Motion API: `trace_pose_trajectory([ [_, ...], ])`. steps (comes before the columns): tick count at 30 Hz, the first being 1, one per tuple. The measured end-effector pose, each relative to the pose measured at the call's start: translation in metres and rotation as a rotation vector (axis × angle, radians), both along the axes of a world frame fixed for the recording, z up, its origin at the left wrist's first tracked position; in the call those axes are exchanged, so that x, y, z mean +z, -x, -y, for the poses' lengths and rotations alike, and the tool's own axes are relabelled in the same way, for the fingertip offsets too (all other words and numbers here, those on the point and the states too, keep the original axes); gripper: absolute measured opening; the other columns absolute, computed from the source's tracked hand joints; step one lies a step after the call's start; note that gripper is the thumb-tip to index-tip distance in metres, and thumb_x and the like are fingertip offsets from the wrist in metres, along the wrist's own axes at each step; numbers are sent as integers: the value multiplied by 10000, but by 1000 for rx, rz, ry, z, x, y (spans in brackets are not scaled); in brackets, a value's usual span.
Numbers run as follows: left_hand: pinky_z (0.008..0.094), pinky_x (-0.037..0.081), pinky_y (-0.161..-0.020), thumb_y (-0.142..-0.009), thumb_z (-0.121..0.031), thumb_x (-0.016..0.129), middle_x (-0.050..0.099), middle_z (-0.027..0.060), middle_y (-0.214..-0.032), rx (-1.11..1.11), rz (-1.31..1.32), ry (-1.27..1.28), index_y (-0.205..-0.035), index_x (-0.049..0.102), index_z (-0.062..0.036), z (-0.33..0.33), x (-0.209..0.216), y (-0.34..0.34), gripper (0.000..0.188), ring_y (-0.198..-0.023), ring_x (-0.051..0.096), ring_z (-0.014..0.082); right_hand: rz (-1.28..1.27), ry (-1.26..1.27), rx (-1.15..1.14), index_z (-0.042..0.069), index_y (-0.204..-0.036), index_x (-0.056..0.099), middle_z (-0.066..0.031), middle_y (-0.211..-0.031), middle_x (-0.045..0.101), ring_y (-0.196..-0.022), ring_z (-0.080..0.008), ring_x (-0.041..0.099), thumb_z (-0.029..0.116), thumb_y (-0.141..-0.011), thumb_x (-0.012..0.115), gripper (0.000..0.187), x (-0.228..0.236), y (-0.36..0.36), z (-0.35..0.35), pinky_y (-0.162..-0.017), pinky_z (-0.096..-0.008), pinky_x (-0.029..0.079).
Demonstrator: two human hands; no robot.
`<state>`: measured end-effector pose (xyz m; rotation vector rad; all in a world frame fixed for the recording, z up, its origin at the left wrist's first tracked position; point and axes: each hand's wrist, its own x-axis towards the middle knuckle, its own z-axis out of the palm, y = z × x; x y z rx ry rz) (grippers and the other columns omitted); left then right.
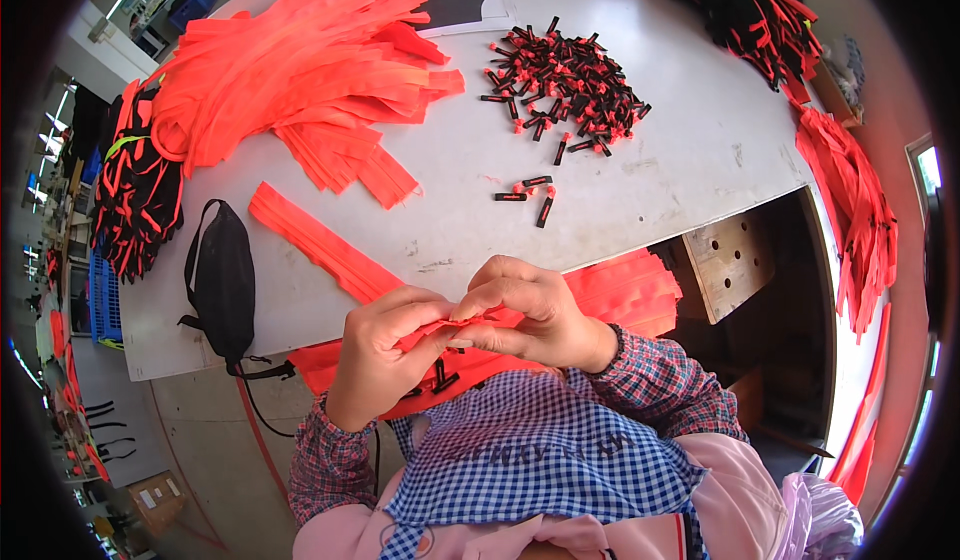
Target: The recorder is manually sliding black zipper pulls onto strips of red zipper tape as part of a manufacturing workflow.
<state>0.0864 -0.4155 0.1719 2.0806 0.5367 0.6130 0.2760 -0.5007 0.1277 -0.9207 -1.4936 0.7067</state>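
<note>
Left hand (378, 360) and right hand (528, 312) pinched one bright orange fabric strip (440, 332) between them. Small black-and-orange plastic clips (527, 192) lay just beyond the fingers.

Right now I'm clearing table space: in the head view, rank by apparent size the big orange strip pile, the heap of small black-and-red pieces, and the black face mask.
1. Orange strip pile, clearly largest.
2. Heap of small black-and-red pieces.
3. Black face mask; it lies nearer the camera, so this gap is unsure.

Orange strip (445, 332) — pinched flat (mid-air); horizontal

Brown cardboard box (157, 500) with white labels on the floor, lower left; blue crate (103, 300) beside table.
</note>
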Motion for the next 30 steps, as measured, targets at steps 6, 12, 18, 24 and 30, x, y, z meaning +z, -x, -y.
trace_pose_trajectory([
  [6, 281, 550, -661, -759, 84, 733, 695, 99, -886, 6, -4, -2, -941, 701, 20, 0, -2, 2, 196, -774, 694, 194, 126, -96, -84, 43, -1034, 711, -61, -902, 628, -814, -183, 629, 104, -771, 836, 297, -1, 2, 2, -669, -293, 525],
  [12, 281, 553, -673, -756, 97, 730, 690, 88, -869, -26, 36, 101, -929, 715, 9, -3, -8, 3, 195, -775, 684, 187, 118, -98, -72, 65, -1008, 688, -78, -914, 619, -831, -220, 628, 139, -817, 797, 232, -3, 4, 3, -704, -326, 532],
  [18, 284, 554, -681, -760, 90, 736, 691, 91, -879, -48, 57, 129, -935, 717, 7, -3, -6, 2, 194, -787, 679, 184, 25, -49, -10, 65, -1011, 679, -72, -918, 623, -841, -223, 629, 119, -824, 791, 225, -3, 4, 3, -717, -323, 531],
  [24, 279, 547, -691, -769, 63, 753, 690, 92, -886, -47, -7, 98, -947, 712, 10, -2, -1, 2, 191, -796, 677, 175, 16, -4, 40, 57, -997, 659, -79, -915, 618, -856, -222, 630, 105, -841, 776, 201, -1, 2, 3, -726, -328, 532],
  [30, 279, 541, -706, -802, 54, 737, 688, 97, -893, -23, -7, 279, -952, 686, 31, 1, 0, 0, 160, -813, 679, 175, -14, 40, 76, 51, -937, 612, -70, -892, 604, -830, -216, 619, 90, -839, 776, 195, -7, 2, 1, -704, -314, 513],
])
